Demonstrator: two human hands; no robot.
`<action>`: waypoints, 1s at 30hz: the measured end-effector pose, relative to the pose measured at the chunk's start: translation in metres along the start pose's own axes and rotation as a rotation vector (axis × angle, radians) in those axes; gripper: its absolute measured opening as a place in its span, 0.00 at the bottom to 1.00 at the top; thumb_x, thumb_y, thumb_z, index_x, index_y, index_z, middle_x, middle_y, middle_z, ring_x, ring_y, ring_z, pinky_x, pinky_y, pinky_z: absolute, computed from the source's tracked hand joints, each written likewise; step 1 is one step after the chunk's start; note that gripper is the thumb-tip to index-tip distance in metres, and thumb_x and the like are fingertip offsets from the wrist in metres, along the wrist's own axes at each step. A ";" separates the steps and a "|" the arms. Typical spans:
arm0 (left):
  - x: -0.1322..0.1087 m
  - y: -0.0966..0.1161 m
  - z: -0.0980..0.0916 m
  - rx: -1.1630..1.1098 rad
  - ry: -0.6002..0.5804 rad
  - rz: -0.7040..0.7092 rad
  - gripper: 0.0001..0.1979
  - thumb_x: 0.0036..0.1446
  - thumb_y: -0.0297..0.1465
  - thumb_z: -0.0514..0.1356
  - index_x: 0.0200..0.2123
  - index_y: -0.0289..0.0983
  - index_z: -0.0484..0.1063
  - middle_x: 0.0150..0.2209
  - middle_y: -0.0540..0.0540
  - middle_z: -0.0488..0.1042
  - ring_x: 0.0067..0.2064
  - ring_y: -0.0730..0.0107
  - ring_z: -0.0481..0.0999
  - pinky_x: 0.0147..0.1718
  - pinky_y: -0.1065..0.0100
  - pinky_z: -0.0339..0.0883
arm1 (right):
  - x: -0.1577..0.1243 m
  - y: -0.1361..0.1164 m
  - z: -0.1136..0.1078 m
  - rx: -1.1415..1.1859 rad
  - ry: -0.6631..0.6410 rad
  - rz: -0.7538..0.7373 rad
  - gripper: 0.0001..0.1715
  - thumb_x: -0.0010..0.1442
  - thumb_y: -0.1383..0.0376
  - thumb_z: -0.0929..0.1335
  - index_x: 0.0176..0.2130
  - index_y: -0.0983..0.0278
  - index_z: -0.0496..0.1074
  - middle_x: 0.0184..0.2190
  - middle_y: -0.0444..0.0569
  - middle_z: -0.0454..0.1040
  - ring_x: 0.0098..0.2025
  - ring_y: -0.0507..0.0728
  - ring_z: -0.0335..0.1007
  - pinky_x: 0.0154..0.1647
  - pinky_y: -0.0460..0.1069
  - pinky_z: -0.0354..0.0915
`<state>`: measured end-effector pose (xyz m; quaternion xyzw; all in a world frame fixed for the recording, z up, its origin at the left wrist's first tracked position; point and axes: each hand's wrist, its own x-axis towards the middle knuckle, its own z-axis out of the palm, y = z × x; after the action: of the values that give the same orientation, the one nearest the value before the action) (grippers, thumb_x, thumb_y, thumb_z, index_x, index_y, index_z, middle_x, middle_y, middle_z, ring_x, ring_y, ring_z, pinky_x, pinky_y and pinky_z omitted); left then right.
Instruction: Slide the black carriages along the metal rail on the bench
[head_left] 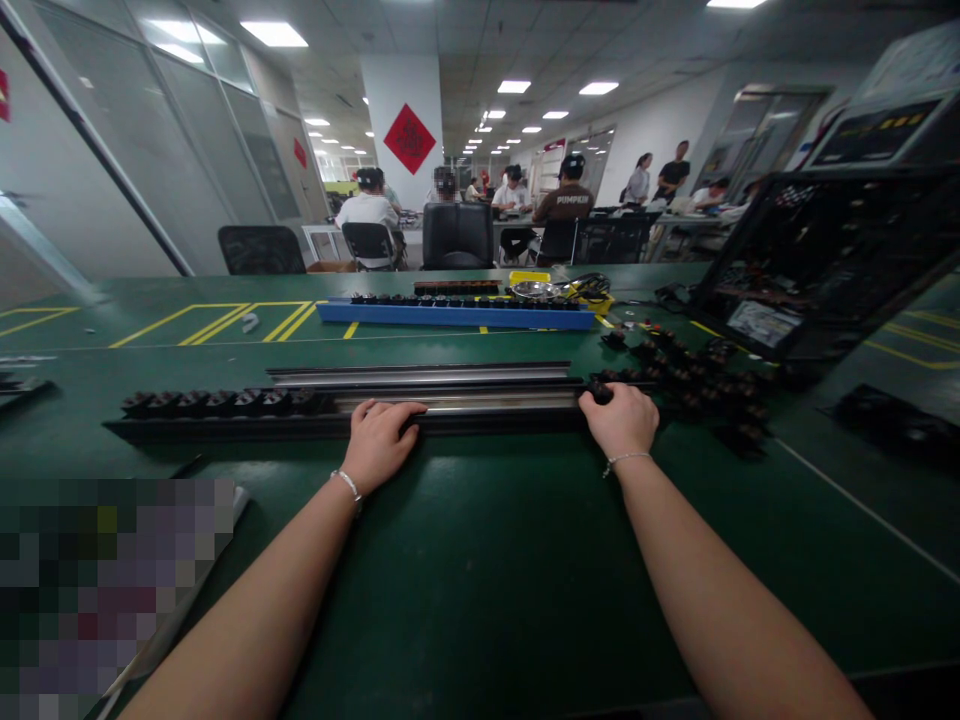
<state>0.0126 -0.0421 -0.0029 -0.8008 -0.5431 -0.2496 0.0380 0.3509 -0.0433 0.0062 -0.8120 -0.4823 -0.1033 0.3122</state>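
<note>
A long black rail [480, 422] with a shiny metal channel lies across the green table in front of me. Several small black parts [221, 402] sit in a row in its left half. My left hand [379, 442] grips the rail near its middle, its fingers over the front wall and its thumb pointing right. At the rail's right end, my right hand [622, 420] is closed around a small black part [600, 392], partly hidden by the fingers. A second rail [420, 374] lies just behind the first.
Loose black parts [697, 385] are heaped right of the rail. Behind stand a blue tray [450, 314] with a row of parts and a yellow container [529, 277]. An open black case [825, 260] rises at right. People sit at tables further back.
</note>
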 end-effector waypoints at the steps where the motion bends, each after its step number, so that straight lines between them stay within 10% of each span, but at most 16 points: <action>1: 0.000 0.000 0.000 0.001 -0.004 0.000 0.14 0.57 0.34 0.52 0.46 0.47 0.69 0.43 0.50 0.76 0.47 0.65 0.71 0.56 0.53 0.46 | 0.000 0.001 0.000 -0.001 -0.002 0.001 0.23 0.50 0.55 0.63 0.39 0.67 0.74 0.37 0.56 0.73 0.41 0.61 0.64 0.48 0.56 0.56; 30: 0.001 0.000 -0.001 0.020 -0.011 0.004 0.14 0.57 0.34 0.52 0.46 0.47 0.68 0.44 0.50 0.76 0.47 0.65 0.72 0.57 0.53 0.46 | 0.011 0.022 -0.002 -0.012 0.059 0.062 0.25 0.50 0.54 0.62 0.40 0.68 0.75 0.38 0.58 0.72 0.41 0.63 0.63 0.48 0.57 0.56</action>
<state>0.0123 -0.0420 -0.0016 -0.8028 -0.5442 -0.2396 0.0437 0.3755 -0.0443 0.0034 -0.8251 -0.4468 -0.1203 0.3243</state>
